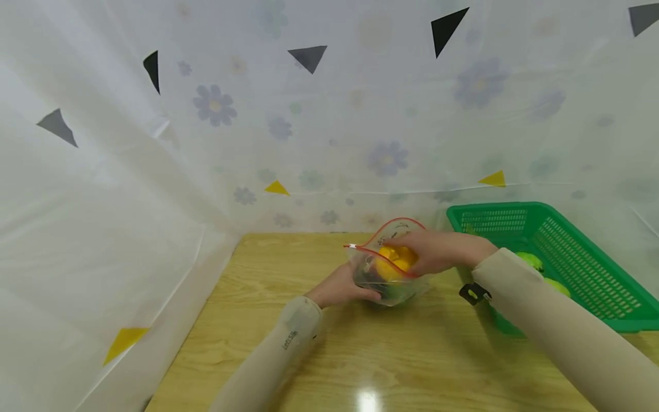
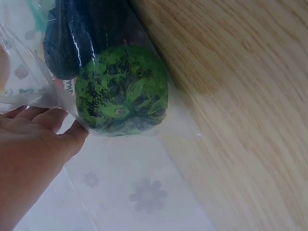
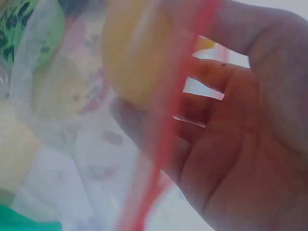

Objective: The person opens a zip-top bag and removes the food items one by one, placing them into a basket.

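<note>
A clear zip bag (image 1: 399, 294) with a red seal stands on the table, its mouth spread wide. My left hand (image 1: 342, 288) grips the bag low on its left side, thumb across the front. A yellow bell pepper (image 1: 387, 267) is at the bag's mouth, and my right hand (image 1: 443, 250) holds it there, fingers reaching past the red seal. Through the plastic in the left wrist view show a round green squash (image 2: 122, 91) with dark mottling and a long dark vegetable (image 2: 91, 33). In the right wrist view the pepper (image 3: 134, 53) is blurred behind the seal.
A green plastic basket (image 1: 592, 263) stands at the right, partly behind my right forearm, with light green vegetables (image 1: 530, 260) in it. The wooden table (image 1: 257, 274) meets white flower-printed sheeting (image 1: 329, 143) at the back and left.
</note>
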Available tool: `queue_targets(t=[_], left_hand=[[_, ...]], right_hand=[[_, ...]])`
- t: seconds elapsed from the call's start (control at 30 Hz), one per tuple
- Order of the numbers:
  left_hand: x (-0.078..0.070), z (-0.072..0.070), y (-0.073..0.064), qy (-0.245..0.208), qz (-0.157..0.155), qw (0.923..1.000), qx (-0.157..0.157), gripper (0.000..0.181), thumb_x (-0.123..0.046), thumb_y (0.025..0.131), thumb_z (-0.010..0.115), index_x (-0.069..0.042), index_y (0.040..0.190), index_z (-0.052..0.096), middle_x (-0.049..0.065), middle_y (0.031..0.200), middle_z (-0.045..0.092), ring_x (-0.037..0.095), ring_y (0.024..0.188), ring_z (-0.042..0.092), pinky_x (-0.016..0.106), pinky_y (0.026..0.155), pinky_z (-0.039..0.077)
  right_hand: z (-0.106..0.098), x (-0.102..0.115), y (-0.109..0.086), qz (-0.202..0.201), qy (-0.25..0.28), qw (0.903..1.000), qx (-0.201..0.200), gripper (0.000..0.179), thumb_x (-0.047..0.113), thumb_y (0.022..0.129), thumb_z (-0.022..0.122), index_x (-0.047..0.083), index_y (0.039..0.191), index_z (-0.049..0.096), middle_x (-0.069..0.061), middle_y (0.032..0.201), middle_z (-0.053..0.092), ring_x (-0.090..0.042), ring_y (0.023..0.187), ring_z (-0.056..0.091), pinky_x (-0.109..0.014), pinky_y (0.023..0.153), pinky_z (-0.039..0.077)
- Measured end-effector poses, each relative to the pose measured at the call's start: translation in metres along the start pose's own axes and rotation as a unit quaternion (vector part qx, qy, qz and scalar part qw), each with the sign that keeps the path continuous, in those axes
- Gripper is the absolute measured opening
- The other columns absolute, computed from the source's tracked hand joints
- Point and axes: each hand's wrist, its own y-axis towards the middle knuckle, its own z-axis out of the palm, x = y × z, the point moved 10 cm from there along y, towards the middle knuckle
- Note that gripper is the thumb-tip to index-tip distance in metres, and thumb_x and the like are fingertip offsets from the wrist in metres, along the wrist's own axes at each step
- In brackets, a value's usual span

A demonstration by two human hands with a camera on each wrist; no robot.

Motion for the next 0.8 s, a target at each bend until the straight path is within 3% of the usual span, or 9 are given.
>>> queue_targets(t=[0.1, 0.4, 0.6, 0.8], left_hand=[[-0.002, 0.000, 0.002, 0.004, 0.010, 0.9999, -0.001, 0.108, -0.048, 0.079, 0.084, -0.047, 0.158, 0.011, -0.005, 0.157, 0.041, 0.017, 0.138, 0.048, 0.045, 0.113, 0.040], [-0.002, -0.005, 0.003, 0.032, 0.011, 0.9993, -0.013, 0.111, -0.047, 0.077, 0.086, -0.039, 0.160, 0.013, -0.002, 0.155, 0.045, 0.015, 0.137, 0.048, 0.043, 0.113, 0.041], [0.001, -0.006, 0.000, 0.030, 0.012, 0.9994, -0.015, 0.109, -0.047, 0.077, 0.087, -0.039, 0.159, 0.016, -0.002, 0.153, 0.048, 0.015, 0.137, 0.048, 0.044, 0.113, 0.041], [0.005, -0.007, -0.001, 0.024, 0.000, 0.9996, -0.017, 0.105, -0.047, 0.077, 0.086, -0.035, 0.159, 0.021, -0.001, 0.153, 0.047, 0.017, 0.139, 0.047, 0.045, 0.113, 0.041]], right_hand=[[-0.015, -0.001, -0.019, 0.011, 0.016, 0.9993, -0.031, 0.076, 0.026, 0.091, 0.075, 0.020, 0.156, 0.039, -0.005, 0.147, 0.053, -0.019, 0.114, 0.055, -0.041, 0.093, 0.052], [-0.056, -0.018, -0.075, 0.015, 0.048, 0.9930, -0.107, 0.083, 0.035, 0.089, 0.078, 0.019, 0.158, 0.035, -0.011, 0.144, 0.055, -0.020, 0.113, 0.059, -0.041, 0.089, 0.053], [-0.067, -0.056, -0.106, 0.048, 0.049, 0.9876, -0.141, 0.085, 0.047, 0.089, 0.075, 0.018, 0.159, 0.033, -0.017, 0.149, 0.050, -0.028, 0.118, 0.061, -0.044, 0.088, 0.056], [-0.061, -0.105, -0.118, 0.093, 0.037, 0.9846, -0.143, 0.088, 0.048, 0.089, 0.074, 0.012, 0.158, 0.034, -0.023, 0.142, 0.054, -0.028, 0.109, 0.065, -0.042, 0.082, 0.056]])
